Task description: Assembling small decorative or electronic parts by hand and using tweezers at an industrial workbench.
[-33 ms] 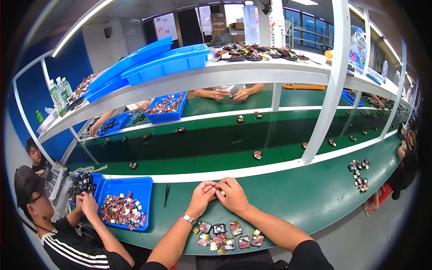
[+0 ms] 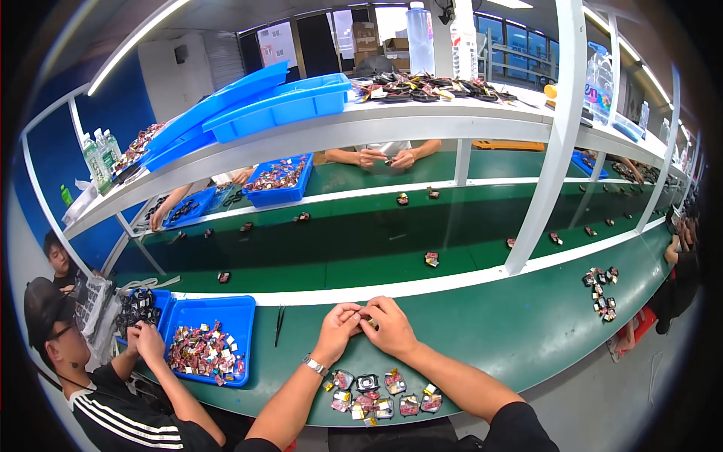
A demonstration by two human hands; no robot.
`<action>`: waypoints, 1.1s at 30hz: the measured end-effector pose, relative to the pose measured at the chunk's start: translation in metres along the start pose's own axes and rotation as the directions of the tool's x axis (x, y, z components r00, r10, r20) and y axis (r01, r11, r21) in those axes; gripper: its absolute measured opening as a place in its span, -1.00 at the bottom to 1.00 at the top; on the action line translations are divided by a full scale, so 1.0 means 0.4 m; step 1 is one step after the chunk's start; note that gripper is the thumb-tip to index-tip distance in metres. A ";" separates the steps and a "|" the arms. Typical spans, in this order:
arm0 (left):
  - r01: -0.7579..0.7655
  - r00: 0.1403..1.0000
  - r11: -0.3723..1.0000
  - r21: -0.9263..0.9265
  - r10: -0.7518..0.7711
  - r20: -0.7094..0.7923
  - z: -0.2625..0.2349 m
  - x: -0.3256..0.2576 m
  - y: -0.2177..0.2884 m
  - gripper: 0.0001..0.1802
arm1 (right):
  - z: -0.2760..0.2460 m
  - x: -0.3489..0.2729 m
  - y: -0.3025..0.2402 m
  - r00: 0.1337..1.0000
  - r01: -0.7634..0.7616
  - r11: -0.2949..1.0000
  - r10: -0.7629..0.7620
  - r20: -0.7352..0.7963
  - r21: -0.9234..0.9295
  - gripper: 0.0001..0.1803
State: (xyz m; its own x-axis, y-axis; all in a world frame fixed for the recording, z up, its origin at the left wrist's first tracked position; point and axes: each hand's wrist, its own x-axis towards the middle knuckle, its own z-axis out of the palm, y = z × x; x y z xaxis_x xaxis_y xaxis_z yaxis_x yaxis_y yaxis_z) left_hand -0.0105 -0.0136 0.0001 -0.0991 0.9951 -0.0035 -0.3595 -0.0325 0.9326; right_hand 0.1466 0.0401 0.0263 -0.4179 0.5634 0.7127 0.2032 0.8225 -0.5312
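My left hand (image 2: 339,331) and my right hand (image 2: 390,331) meet above the green bench, fingertips pinched together on a small electronic part (image 2: 370,322). Only a light sliver of that part shows; the fingers hide the rest. Between my forearms, close to the bench's front edge, lies a group of small black-cased assemblies (image 2: 394,383) with red wires and yellow and white patches. One black case (image 2: 367,383) among them shows a pale round middle. A pair of dark tweezers (image 2: 279,325) rests on the bench left of my left hand.
To the left, a blue tray (image 2: 248,324) holds many wired parts, beside a co-worker (image 2: 83,377) handling black pieces. A green conveyor belt (image 2: 361,260) carrying scattered assemblies runs beyond a white rail (image 2: 316,291). More assemblies (image 2: 600,290) lie at right. A white post (image 2: 546,151) supports the shelf overhead.
My right fingers have shifted slightly over the small part, covering more of it. Everything else looks the same.
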 end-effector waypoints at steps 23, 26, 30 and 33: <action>-0.182 0.983 0.983 -0.019 0.182 -0.035 -0.016 0.004 -0.010 -0.40 | 0.043 0.081 0.135 0.911 -0.409 0.825 0.389 0.133 0.390 -0.84; -0.206 0.967 0.979 0.002 0.204 -0.154 -0.015 0.007 -0.011 -0.34 | 0.073 0.186 0.258 0.815 -0.556 0.783 0.580 -0.005 0.279 -0.86; -0.190 0.979 0.982 0.004 0.189 -0.071 0.015 0.036 -0.012 -0.46 | 0.035 0.253 0.448 0.740 -0.665 0.745 0.647 -0.185 -0.054 -0.75; -0.190 0.978 0.980 0.053 0.194 -0.074 0.008 0.037 -0.004 -0.53 | 0.001 0.236 0.419 0.834 -0.548 0.799 0.498 -0.237 -0.248 -0.72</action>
State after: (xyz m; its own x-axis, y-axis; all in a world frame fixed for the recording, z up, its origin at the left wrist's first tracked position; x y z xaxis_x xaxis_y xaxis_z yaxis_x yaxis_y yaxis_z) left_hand -0.0085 0.0016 -0.0005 -0.2354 0.9602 0.1503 -0.2845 -0.2160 0.9340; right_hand 0.1406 0.2311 0.0045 -0.0374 0.8980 0.4384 0.6105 0.3678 -0.7014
